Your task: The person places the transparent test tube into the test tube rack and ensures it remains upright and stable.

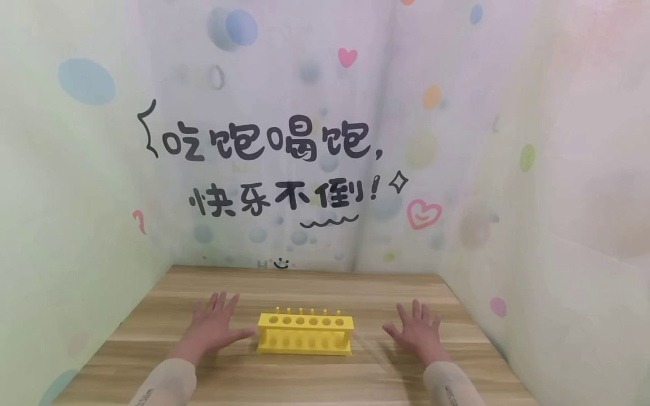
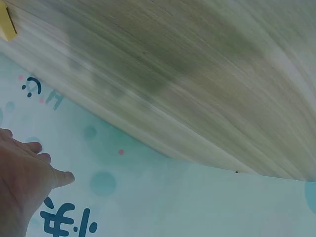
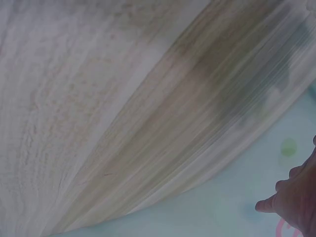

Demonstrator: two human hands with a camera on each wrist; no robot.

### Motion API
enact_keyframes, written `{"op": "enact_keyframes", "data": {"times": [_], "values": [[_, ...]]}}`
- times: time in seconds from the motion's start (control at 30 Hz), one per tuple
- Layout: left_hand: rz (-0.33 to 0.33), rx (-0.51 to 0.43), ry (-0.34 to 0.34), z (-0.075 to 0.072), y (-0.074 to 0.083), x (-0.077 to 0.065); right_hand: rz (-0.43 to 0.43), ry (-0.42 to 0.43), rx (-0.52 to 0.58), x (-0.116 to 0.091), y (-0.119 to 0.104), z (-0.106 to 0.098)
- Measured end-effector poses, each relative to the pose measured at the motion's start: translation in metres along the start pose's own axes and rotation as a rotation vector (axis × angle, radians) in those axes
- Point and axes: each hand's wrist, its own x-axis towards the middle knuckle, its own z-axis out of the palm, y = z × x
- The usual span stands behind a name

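Fingers are spread flat on the wooden tabletop [image 1: 315, 378] by both hands, nothing gripped: left hand [image 1: 215, 327] just beside the yellow test-tube rack [image 1: 304, 334], right hand [image 1: 418, 332] well apart from it.

Left hand [image 1: 215, 324] flat, palm down, 5 fingers spread, holding nothing. Right hand [image 1: 417, 332] likewise, apparently flat. Both forearms in pale sleeves, angled inward.
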Motion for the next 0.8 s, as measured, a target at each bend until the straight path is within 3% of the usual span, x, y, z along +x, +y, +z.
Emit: {"op": "enact_keyframes", "data": {"times": [0.5,0.8], "values": [[0.02,-0.025,0.009,-0.003,0.011,0.005,-0.013,0.032,0.01,0.005,0.004,0.016],[0.024,-0.08,-0.029,-0.002,0.017,0.007,-0.01,0.038,0.017,0.006,0.004,0.018]]}}
